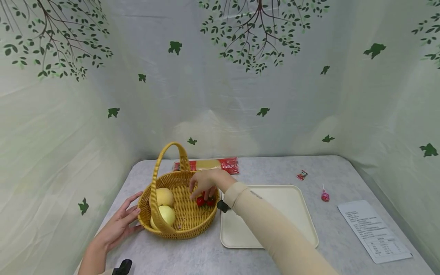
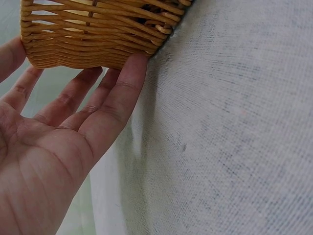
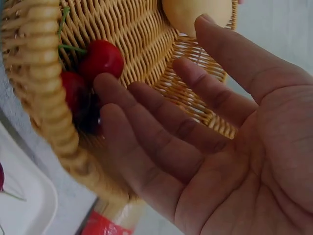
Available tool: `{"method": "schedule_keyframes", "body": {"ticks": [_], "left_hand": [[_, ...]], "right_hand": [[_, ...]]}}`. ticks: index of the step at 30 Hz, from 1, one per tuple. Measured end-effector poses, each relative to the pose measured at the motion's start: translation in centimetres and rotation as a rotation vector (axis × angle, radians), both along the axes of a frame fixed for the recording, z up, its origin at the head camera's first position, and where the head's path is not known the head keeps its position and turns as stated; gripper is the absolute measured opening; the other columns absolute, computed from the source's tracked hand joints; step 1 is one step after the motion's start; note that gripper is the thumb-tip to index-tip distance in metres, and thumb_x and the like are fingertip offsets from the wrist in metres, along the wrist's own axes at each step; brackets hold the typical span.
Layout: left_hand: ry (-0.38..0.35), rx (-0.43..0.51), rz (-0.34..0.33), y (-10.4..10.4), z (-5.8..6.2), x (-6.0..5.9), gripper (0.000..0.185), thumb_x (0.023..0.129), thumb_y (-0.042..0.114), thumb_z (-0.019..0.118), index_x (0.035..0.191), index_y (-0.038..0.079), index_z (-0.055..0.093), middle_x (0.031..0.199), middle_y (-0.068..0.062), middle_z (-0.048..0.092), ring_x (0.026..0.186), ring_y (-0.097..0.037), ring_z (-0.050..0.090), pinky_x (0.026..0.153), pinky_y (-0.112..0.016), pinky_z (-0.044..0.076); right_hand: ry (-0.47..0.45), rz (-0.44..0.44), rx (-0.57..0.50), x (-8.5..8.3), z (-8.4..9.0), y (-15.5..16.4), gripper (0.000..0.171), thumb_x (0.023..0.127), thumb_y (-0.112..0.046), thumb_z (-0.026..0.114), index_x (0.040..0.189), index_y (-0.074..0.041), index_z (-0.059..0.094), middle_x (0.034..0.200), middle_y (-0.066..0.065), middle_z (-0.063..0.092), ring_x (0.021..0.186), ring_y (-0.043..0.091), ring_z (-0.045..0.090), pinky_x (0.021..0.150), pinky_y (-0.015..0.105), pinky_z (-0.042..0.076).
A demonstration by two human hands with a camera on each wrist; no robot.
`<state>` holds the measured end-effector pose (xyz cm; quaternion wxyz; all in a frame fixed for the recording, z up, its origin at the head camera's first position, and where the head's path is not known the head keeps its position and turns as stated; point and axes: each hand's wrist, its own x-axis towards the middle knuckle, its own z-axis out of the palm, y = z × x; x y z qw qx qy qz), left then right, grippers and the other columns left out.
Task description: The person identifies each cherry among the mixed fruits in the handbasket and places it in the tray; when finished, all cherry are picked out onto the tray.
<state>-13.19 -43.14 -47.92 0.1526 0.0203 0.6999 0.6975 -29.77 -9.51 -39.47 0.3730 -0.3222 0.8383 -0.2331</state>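
A woven yellow basket with an arched handle stands on the grey table. It holds two pale yellow fruits and red cherries with green stems. My left hand lies open, its straight fingertips touching the basket wall from the left. My right hand hovers open inside the basket just above the cherries, fingers spread and holding nothing. One yellow fruit shows past the fingers in the right wrist view.
A cream tray lies right of the basket. A red and yellow packet lies behind the basket. A small red wrapper, a pink lollipop and a printed sheet are at the right.
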Motion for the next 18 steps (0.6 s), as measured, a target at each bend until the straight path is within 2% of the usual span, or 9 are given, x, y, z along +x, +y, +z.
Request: {"method": "schedule_keyframes", "body": {"ticks": [6, 11, 18], "left_hand": [[0.004, -0.007, 0.011, 0.0, 0.0, 0.1, 0.065, 0.118, 0.019, 0.043, 0.172, 0.033, 0.011, 0.136, 0.024, 0.062, 0.126, 0.004, 0.063, 0.097, -0.038, 0.06], [0.007, -0.008, 0.011, 0.0, -0.1, 0.1, 0.065, 0.118, 0.019, 0.043, 0.172, 0.033, 0.01, 0.136, 0.024, 0.062, 0.126, 0.003, 0.063, 0.097, -0.039, 0.06], [0.006, -0.018, 0.019, 0.0, -0.2, 0.1, 0.065, 0.118, 0.02, 0.044, 0.173, 0.032, 0.01, 0.137, 0.024, 0.061, 0.126, 0.003, 0.062, 0.098, -0.04, 0.06]], "right_hand": [[-0.033, -0.043, 0.038, 0.2, -0.5, -0.8, 0.02, 0.1, -0.035, 0.078, 0.112, -0.02, 0.072, 0.111, 0.006, 0.07, 0.091, 0.029, 0.08, 0.081, 0.039, 0.066], [-0.053, -0.047, 0.029, 0.4, -0.6, -1.1, 0.017, 0.1, -0.033, 0.079, 0.103, -0.018, 0.072, 0.116, 0.014, 0.072, 0.096, 0.031, 0.08, 0.086, 0.041, 0.065], [-0.06, -0.035, 0.027, 0.7, -0.9, -1.5, 0.014, 0.1, -0.029, 0.08, 0.099, -0.017, 0.073, 0.101, 0.001, 0.071, 0.102, 0.031, 0.079, 0.091, 0.041, 0.064]]}}
